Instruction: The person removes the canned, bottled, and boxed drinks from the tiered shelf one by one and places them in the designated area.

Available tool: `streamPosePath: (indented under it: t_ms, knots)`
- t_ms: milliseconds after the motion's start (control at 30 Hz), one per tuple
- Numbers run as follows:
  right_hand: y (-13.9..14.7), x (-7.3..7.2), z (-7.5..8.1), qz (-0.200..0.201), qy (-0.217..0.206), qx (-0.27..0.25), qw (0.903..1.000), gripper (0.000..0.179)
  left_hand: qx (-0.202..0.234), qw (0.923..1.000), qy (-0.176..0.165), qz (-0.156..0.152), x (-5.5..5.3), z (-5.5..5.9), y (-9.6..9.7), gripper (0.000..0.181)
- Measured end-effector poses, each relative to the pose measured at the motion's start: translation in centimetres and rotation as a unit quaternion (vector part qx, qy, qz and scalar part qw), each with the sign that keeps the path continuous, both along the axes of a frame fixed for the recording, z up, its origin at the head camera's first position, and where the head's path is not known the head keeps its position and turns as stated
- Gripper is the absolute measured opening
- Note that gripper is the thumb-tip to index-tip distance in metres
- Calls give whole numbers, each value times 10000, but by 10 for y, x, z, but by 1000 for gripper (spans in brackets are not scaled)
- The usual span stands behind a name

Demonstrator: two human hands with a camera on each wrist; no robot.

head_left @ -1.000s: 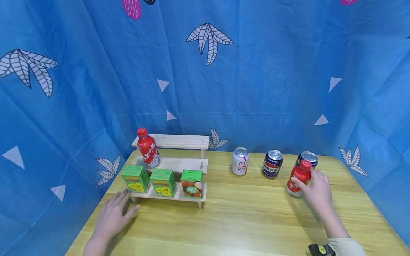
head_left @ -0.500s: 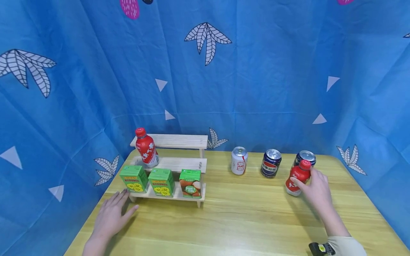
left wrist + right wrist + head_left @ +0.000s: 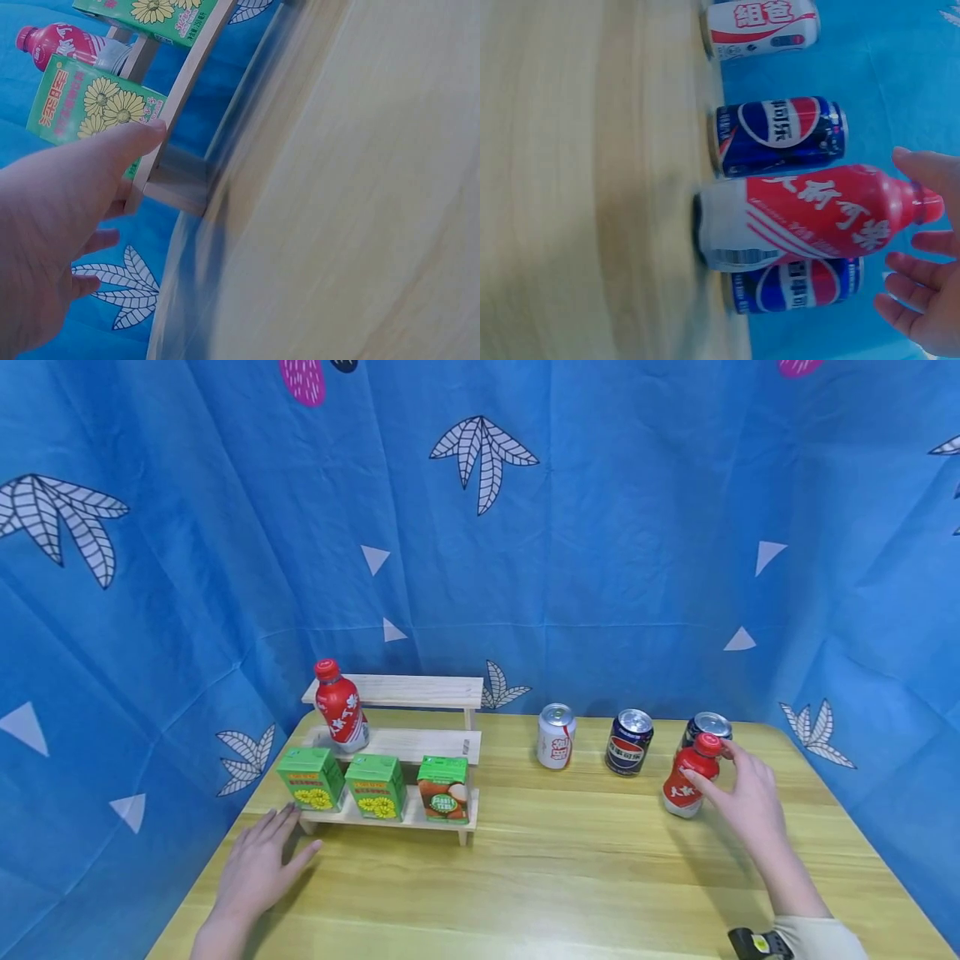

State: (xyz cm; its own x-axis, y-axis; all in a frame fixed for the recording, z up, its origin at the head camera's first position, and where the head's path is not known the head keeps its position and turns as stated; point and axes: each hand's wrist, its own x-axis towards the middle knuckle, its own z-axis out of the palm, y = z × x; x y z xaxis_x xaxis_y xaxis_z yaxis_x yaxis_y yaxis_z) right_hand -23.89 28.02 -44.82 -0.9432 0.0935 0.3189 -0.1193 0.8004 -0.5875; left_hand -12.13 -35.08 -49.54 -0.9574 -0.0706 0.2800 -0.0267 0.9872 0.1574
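Observation:
My right hand (image 3: 752,797) is beside a red plastic soda bottle (image 3: 688,781) with a red cap, its fingers spread and loose. In the right wrist view, the thumb and fingers lie around the cap end of the bottle (image 3: 817,217), seemingly apart from it. The bottle stands upright on the table, partly hiding a dark blue cola can (image 3: 802,286). My left hand (image 3: 255,868) has its fingers extended at the left front of a wooden tiered rack (image 3: 420,745). In the left wrist view, its thumb is by the lower shelf edge, in front of a green drink carton (image 3: 94,97).
Another red bottle (image 3: 342,710) stands on the rack's middle tier. The bottom tier bears another green carton (image 3: 377,789) and a green-and-brown carton (image 3: 444,789). A white can (image 3: 556,739) and a blue cola can (image 3: 628,743) stand on the table. A blue curtain (image 3: 622,527) surrounds it.
My right hand has loosened and drawn slightly to the right of the bottle. The bottle stays near the same can. The whole view shifts slightly; my left hand keeps its place.

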Motion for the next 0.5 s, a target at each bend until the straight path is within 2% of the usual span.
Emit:
streamPosePath:
  t_ms: [233,500]
  knots:
    - [-3,6,15,-19,287,162,9995,81,32,9999,-147,34,0,0,0,77]
    - [-11,13,35,60,831,466,9954,76,11,10000,19,3,1,0,1,74]
